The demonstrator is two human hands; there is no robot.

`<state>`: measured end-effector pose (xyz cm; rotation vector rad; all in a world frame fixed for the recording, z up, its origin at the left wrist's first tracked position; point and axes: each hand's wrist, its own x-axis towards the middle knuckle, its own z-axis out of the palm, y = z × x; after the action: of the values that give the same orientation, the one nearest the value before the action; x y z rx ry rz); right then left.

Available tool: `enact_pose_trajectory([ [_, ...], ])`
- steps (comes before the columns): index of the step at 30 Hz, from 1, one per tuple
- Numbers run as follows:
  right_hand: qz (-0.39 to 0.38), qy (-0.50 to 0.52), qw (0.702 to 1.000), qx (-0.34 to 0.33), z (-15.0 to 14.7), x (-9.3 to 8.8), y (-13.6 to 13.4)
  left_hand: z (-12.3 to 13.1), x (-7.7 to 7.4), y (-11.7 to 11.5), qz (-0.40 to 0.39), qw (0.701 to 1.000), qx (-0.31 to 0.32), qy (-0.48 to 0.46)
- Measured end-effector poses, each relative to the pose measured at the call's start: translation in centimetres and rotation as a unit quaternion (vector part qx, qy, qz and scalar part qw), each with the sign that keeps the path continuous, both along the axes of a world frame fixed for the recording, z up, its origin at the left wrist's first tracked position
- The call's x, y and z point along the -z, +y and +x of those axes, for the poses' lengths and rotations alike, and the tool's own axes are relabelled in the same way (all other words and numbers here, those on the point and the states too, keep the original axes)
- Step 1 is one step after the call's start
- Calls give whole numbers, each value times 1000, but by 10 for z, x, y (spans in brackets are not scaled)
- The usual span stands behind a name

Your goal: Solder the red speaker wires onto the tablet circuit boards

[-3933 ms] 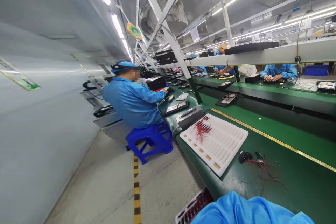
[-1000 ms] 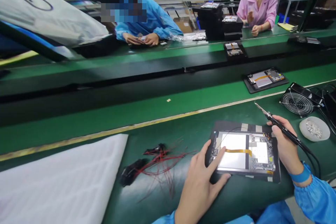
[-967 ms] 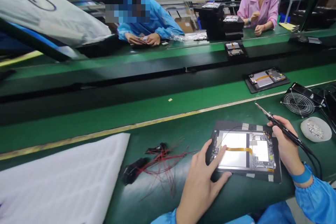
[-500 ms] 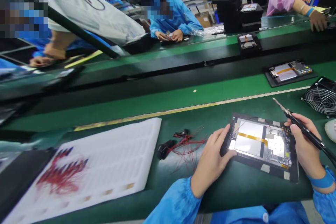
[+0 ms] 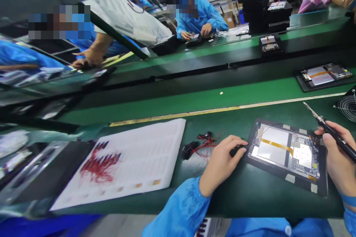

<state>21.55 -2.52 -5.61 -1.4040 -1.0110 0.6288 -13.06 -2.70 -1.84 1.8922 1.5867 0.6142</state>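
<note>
My right hand (image 5: 339, 155) grips a soldering iron (image 5: 330, 129), its metal tip pointing up and left, clear of the board. Beside that hand lies an opened tablet (image 5: 274, 155) on a dark backing pad (image 5: 296, 180). Its battery, orange ribbon cable and circuit board are exposed. Left of the tablet, my left hand (image 5: 219, 163) has thumb and fingers closed around a small black part (image 5: 236, 150), mostly covered. Behind that hand lie small black parts with thin red wires (image 5: 204, 143).
A white sheet (image 5: 150, 155) at left carries several red-wired black parts (image 5: 102, 164). Beyond the pale strip runs a green conveyor (image 5: 194, 102) with another opened tablet (image 5: 324, 76). A fan (image 5: 347, 107) stands at right. Co-workers (image 5: 198, 16) sit across the line.
My left hand has let go of the tablet's left edge and moved slightly away, its fingers now closed on a black part. The right hand still holds the iron. The view has shifted left.
</note>
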Motion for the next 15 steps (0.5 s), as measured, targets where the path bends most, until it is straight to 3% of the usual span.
enact_pose_trajectory([
  [5,-26,10,1000,-1,-6,-9,3,27,-4,18,-65,997,-41,5],
  [9,-40,50,998,4,-17,-14,9,34,-13,35,-155,987,-32,-30],
  [15,-25,68,997,21,-23,-9,13,35,-32,32,-206,974,-29,-86],
])
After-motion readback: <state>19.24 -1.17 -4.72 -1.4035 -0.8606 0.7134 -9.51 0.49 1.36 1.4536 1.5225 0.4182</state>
